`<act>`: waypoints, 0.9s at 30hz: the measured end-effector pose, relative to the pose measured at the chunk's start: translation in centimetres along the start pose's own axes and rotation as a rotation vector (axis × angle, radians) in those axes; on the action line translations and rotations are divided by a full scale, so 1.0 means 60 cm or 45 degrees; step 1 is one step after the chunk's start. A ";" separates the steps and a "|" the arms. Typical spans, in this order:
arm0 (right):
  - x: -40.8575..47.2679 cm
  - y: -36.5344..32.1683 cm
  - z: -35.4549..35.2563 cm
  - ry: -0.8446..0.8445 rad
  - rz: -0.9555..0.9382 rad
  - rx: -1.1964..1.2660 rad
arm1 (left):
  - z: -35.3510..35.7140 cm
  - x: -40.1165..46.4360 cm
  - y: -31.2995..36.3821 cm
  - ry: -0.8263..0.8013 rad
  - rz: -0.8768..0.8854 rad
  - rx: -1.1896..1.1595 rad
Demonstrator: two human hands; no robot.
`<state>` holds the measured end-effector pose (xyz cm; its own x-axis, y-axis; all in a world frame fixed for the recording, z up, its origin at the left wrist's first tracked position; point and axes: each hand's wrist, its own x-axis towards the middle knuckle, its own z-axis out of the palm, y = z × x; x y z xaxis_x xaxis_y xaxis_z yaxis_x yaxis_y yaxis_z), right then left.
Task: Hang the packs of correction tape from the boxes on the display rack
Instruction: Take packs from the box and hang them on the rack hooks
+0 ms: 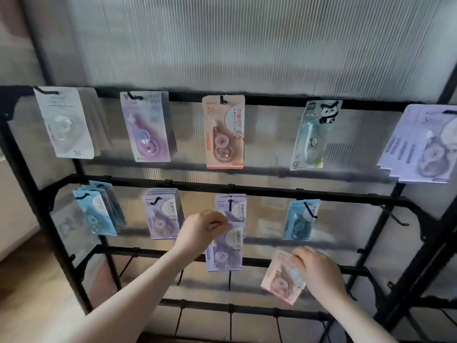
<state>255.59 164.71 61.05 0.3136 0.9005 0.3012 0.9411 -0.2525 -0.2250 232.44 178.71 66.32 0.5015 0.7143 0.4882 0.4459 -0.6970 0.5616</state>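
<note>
Lilac carded pack (223, 246) pinched in left hand (197, 231), black wire rack (272, 190)

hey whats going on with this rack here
A person is stocking a black display rack with packs of correction tape. The left hand holds a purple pack by its top, just below the purple packs already on the middle-row hook. The right hand holds a pink pack lower down. The top row and most middle hooks already carry packs.

Lilac correction-tape pack (223, 248) upright below middle hook, pink pack (280, 276) tilted, lower right
</note>
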 end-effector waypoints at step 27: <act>0.055 0.096 -0.049 -0.009 -0.266 0.114 | 0.039 0.085 0.004 0.017 -0.068 0.213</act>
<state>262.44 165.18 63.48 0.1122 0.9325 0.3434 0.9704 -0.0284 -0.2400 236.87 182.03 67.39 0.4646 0.7505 0.4700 0.5892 -0.6582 0.4686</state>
